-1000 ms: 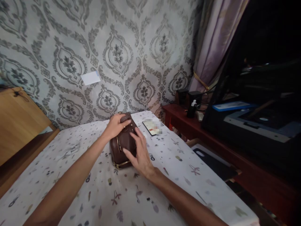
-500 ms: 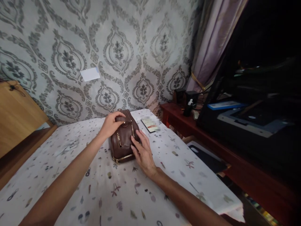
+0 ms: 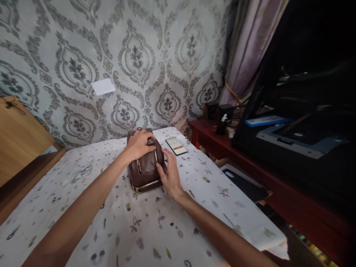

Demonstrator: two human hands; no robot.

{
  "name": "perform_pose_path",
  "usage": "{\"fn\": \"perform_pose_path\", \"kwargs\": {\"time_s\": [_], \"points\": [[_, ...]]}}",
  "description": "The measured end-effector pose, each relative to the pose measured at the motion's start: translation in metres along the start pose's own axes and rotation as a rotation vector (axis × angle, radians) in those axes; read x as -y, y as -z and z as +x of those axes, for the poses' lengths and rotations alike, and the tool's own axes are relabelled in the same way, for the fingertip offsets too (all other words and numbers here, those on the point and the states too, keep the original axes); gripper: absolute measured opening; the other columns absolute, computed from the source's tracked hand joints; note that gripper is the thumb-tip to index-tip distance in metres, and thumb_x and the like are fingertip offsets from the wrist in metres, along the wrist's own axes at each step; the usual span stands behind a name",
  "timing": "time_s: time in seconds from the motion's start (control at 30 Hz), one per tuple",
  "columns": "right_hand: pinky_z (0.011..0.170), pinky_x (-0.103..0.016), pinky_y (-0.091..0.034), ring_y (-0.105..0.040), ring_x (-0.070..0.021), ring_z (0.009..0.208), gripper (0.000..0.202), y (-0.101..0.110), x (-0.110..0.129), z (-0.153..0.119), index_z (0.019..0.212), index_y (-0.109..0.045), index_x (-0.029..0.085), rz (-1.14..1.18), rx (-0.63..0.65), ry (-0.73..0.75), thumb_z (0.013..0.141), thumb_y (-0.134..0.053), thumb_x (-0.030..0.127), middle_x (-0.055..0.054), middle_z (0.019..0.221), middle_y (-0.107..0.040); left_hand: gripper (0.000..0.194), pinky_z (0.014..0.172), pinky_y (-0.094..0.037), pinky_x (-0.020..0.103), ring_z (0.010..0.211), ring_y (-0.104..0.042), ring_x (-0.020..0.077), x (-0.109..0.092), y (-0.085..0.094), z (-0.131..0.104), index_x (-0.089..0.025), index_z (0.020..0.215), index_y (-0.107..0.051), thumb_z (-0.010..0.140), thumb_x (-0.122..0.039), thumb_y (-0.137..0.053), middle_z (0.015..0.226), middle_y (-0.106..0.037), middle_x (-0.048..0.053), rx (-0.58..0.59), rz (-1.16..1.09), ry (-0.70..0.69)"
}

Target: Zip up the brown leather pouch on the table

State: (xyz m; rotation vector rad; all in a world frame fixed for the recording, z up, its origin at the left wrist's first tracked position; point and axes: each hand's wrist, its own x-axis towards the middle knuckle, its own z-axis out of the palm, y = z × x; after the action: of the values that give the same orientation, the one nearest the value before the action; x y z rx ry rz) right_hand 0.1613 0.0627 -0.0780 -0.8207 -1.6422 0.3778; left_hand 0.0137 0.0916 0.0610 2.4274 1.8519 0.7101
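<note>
A dark brown leather bag [image 3: 146,167] with gold zips lies on a white patterned tablecloth [image 3: 111,222]. My left hand [image 3: 139,144] is over the bag's upper part, its fingers bent and pinched on the flap or zip there; the fingertips partly hide what they grip. Against the bag's right side rests my right hand [image 3: 170,172], thumb and fingers apart, touching the leather. Just right of the bag lies a phone [image 3: 176,146] with its screen lit.
On the right, a red-brown shelf [image 3: 203,129] bears black speakers, a small bottle [image 3: 221,125] and a large dark screen [image 3: 300,92]. A wooden panel [image 3: 25,137] stands at the left. Patterned wallpaper is behind.
My left hand has moved slightly right across the top of the bag, its fingers closing there. My right hand has shifted a little along the bag's side. The view has shifted slightly.
</note>
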Motion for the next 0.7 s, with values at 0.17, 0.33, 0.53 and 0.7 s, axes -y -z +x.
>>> {"fn": "perform_pose_path", "kwargs": {"time_s": [0.17,0.33,0.53,0.7], "points": [[0.111,-0.048,-0.044,-0.051,-0.0252,0.13,0.044,0.003,0.003,0.002,0.144,-0.043,0.023,0.03,0.032,-0.011,0.101,-0.041,0.033,-0.013,0.137,-0.055,0.027,0.09,-0.042,0.039,0.104,-0.053,0.0293,0.006,0.001,-0.003,-0.026,0.1,-0.071,0.073,-0.026,-0.072,0.099,-0.061,0.004,0.042,-0.071,0.005],[0.11,-0.047,-0.045,-0.052,-0.0241,0.13,0.047,0.003,0.005,0.002,0.147,-0.042,0.023,0.039,0.027,0.003,0.1,-0.035,0.025,-0.012,0.136,-0.056,0.027,0.09,-0.042,0.038,0.106,-0.053,0.0287,0.009,0.003,0.0,-0.026,0.1,-0.068,0.073,-0.026,-0.07,0.104,-0.061,0.004,0.098,-0.07,-0.031],[0.111,-0.047,-0.045,-0.054,-0.0244,0.13,0.048,-0.001,0.001,0.001,0.146,-0.042,0.02,0.051,0.018,-0.042,0.098,-0.036,0.023,-0.014,0.139,-0.056,0.027,0.088,-0.042,0.038,0.104,-0.053,0.0289,0.007,0.003,0.003,-0.025,0.098,-0.067,0.071,-0.022,-0.07,0.099,-0.06,0.003,0.117,-0.05,-0.022],[0.106,-0.046,-0.048,-0.053,-0.0258,0.129,0.056,0.009,0.004,0.013,0.146,-0.039,0.02,0.012,0.085,-0.054,0.09,-0.047,0.023,-0.014,0.139,-0.055,0.026,0.086,-0.042,0.039,0.1,-0.054,0.0284,0.007,0.001,0.003,-0.025,0.095,-0.067,0.07,-0.021,-0.07,0.097,-0.061,0.003,0.103,-0.037,-0.026]]}}
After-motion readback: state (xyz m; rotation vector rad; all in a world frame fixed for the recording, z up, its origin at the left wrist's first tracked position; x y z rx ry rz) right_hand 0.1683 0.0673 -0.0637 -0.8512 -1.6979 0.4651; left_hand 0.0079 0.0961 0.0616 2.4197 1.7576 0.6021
